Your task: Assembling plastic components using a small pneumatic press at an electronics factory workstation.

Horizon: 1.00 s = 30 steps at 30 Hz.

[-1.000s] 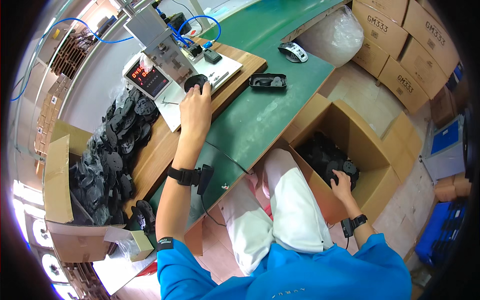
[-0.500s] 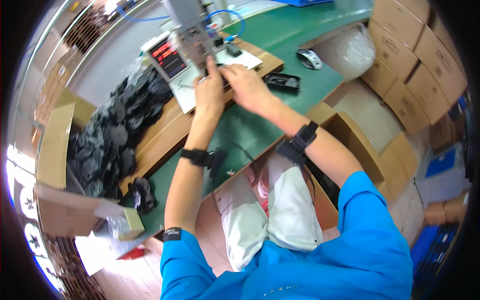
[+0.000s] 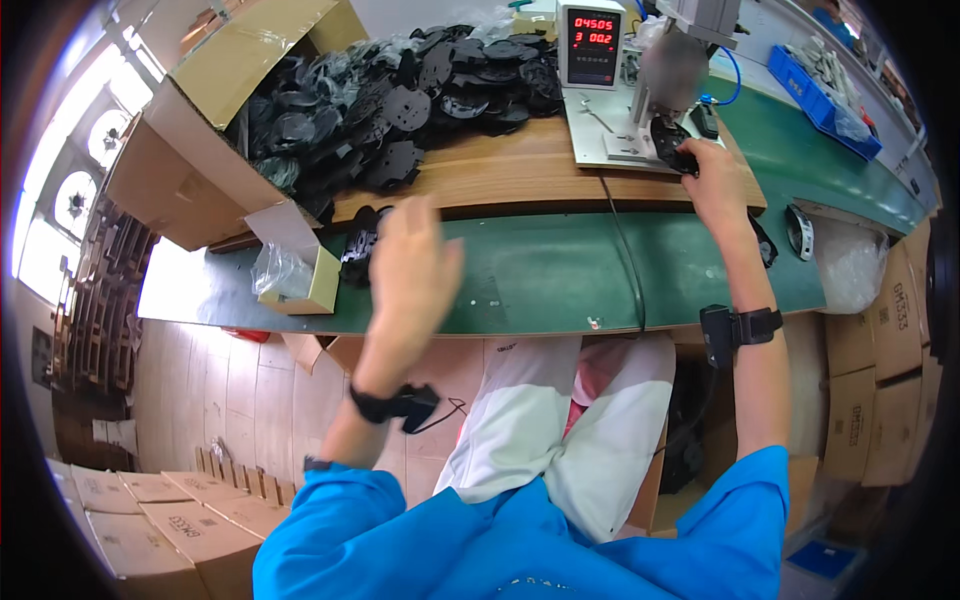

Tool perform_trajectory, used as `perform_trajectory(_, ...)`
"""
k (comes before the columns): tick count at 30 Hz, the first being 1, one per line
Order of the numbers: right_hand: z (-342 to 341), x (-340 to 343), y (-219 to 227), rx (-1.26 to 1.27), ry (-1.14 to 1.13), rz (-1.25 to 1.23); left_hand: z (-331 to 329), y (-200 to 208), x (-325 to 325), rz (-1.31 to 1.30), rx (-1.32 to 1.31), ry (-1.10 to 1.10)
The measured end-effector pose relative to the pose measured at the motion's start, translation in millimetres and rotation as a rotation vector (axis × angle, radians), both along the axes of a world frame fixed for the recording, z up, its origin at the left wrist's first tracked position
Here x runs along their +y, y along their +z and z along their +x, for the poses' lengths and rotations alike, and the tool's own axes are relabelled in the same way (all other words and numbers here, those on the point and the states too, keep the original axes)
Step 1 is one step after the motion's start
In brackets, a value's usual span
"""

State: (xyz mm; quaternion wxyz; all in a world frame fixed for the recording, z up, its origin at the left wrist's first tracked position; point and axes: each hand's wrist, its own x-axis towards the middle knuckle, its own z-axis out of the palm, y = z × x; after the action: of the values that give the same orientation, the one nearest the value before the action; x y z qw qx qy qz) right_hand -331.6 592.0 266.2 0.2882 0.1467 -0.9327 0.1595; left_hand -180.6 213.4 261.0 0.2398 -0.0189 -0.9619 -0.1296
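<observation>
The held part [image 3: 669,142] is black, the tabletop [image 3: 530,265] green, the board [image 3: 500,165] wood-grained brown.

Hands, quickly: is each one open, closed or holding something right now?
Left hand: blurred, nothing visible in it; open or closed cannot be told.
Right hand: closed on the edge of a black part under the press.

Long blue plastic bin [image 3: 825,120] is sitting far upper right, holding pale grey pieces [image 3: 825,75]. Crumpled clear plastic bag [image 3: 853,268] is bulging at right, with stacked brown cardboard cartons [image 3: 850,410] standing just below it in view. More closed brown cartons [image 3: 180,515] are filling lower left, near pale floor tiles [image 3: 225,390]. Brown slatted wood [image 3: 100,290] is standing far left; round spoked fan shapes [image 3: 75,205] are showing against bright windows. Flat blue panel [image 3: 822,557] is lying lower right.
</observation>
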Motion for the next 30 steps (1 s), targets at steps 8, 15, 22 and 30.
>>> perform_trajectory(8, -12.9, 10.5, -4.1, -0.012, 0.014, -0.043, 22.1, -36.0, -107.7, -0.121, 0.011, 0.039)
perform_trajectory(15, -1.5, 5.3, -1.3, 0.003, 0.042, -0.065, 11.0, -42.2, -93.9, 0.004, 0.162, -0.139)
perform_trajectory(22, 9.3, -9.2, 6.7, -0.015, -0.017, 0.034, 5.0, -40.4, -85.4, 0.012, 0.417, 0.025)
perform_trajectory(30, 0.0, 13.2, 7.4, -0.006, -0.016, -0.021, -32.9, 15.9, 76.5, 0.207, 0.337, -0.518)
